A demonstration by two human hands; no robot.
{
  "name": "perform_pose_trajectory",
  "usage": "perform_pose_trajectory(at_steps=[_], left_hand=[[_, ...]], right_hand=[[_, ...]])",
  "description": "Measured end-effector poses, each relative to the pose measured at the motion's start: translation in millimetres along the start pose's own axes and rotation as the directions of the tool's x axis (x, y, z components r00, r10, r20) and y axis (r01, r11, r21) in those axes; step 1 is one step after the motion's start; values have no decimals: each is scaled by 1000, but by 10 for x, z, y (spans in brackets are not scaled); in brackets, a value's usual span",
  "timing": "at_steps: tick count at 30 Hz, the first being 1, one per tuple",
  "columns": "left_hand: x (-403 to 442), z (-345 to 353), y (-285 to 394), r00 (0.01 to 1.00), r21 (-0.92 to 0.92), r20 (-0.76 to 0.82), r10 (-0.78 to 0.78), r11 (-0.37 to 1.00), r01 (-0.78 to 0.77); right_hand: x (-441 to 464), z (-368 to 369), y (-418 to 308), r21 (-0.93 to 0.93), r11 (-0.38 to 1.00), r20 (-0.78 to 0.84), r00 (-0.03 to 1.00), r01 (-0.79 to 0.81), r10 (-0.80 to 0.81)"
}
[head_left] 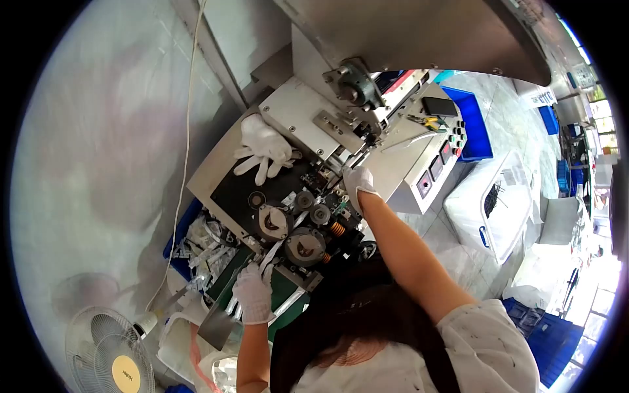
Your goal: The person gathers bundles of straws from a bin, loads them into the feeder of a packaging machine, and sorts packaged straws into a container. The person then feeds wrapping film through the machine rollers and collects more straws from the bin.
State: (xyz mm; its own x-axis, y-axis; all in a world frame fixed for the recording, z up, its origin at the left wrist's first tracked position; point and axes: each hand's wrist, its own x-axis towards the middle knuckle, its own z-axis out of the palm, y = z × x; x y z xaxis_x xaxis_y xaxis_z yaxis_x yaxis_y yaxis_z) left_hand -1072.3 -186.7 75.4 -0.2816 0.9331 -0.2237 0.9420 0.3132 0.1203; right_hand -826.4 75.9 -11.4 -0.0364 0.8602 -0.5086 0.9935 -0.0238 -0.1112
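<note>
My left hand (254, 293), in a white glove, is closed at the lower left of the machine. Its fingers pinch a pale strip (270, 255) that runs up to the rollers (305, 245). My right hand (360, 183), also gloved, reaches in at the machine's working head (341, 164). Its fingers look curled together there, and whatever they hold is hidden. Below that hand are small wheels (320, 214) and an orange spring (337, 228). A spare pair of white gloves (263, 147) lies on the machine's black plate (246, 183).
A control box (419, 167) with buttons carries a phone (439, 107) and yellow-handled pliers (429, 122). Blue bin (486, 131) and clear tub (458, 203) stand on the right. Scrap strips (206, 245) fill a bin at left. A fan (108, 354) stands lower left.
</note>
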Motion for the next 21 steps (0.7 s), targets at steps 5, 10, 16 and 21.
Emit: perform_pose_trajectory(at_steps=[5, 10, 16, 21], left_hand=[[-103, 77, -125, 975, 174, 182, -128, 980, 96], [-267, 384, -530, 992, 64, 19, 122, 990, -123], [-280, 360, -654, 971, -13, -85, 226, 974, -228], [-206, 322, -504, 986, 19, -41, 161, 987, -160]], right_hand=[[484, -132, 833, 24, 968, -151, 957, -249, 250], [51, -1036, 1731, 944, 323, -124, 824, -74, 552], [-1190, -1567, 1078, 955, 102, -295, 917, 277, 268], [-1699, -1517, 624, 939, 271, -214, 977, 212, -26]])
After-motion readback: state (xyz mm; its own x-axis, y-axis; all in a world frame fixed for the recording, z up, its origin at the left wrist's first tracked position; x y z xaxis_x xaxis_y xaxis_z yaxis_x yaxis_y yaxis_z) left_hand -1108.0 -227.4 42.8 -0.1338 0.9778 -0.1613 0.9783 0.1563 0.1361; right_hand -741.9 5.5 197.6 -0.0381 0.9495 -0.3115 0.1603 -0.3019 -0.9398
